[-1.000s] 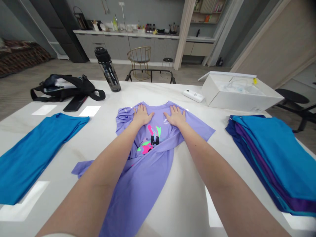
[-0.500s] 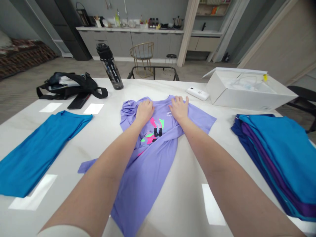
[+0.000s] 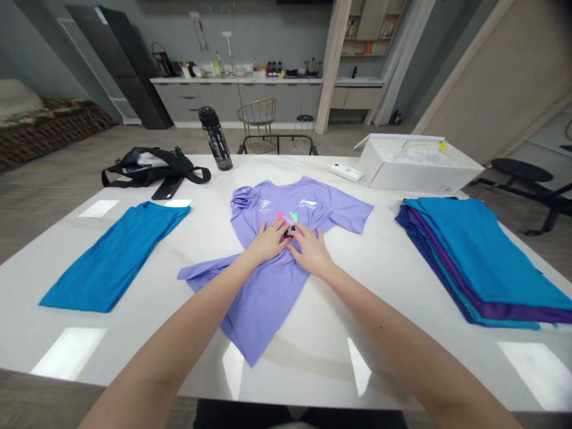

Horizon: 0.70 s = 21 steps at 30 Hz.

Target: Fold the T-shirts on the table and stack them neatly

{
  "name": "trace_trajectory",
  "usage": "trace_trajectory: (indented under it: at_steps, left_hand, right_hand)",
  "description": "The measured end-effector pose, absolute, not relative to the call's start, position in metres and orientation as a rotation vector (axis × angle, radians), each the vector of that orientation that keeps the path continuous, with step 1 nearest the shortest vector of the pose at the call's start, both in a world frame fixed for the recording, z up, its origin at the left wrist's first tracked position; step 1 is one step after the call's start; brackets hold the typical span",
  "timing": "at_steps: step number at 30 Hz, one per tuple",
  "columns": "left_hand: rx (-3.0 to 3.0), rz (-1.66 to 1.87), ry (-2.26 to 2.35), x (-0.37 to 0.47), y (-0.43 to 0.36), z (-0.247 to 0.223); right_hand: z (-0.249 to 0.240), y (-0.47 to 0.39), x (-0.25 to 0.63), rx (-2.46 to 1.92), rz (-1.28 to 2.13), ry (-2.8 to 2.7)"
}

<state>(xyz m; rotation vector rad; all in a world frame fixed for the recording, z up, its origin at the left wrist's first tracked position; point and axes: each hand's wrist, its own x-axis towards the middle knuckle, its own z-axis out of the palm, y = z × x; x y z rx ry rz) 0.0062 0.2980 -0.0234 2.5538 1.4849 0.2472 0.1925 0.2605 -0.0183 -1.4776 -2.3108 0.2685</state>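
A lavender T-shirt lies on the white table in front of me, its collar at the far side. The upper part is spread out, while the lower part is twisted and bunched. The left sleeve is crumpled and the right one lies flat. My left hand rests on the middle of the shirt over the coloured print, fingers stretched out. Beside it my right hand lies on the same print with its fingers spread. The fingertips of both hands nearly meet.
A folded blue garment lies at left, a stack of folded clothes at right. Farther back are a black bag, a phone, a bottle, a white device and a white box.
Both hands have moved from the shirt's shoulders down toward me to the print, closer together. The right sleeve is more spread, chest logos now show, and the camera view has tilted up.
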Motion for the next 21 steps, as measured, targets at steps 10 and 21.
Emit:
trace_trajectory:
  at_steps: [10, 21]
  left_hand:
    - [2.298, 0.17, 1.639, -0.039, 0.219, -0.011]
    - [2.392, 0.422, 1.684, -0.044, 0.208, -0.006]
  right_hand:
    - [-0.035, 0.242, 0.256, -1.502, 0.442, -2.174]
    - [-0.016, 0.23, 0.299, -1.621, 0.241, -2.033]
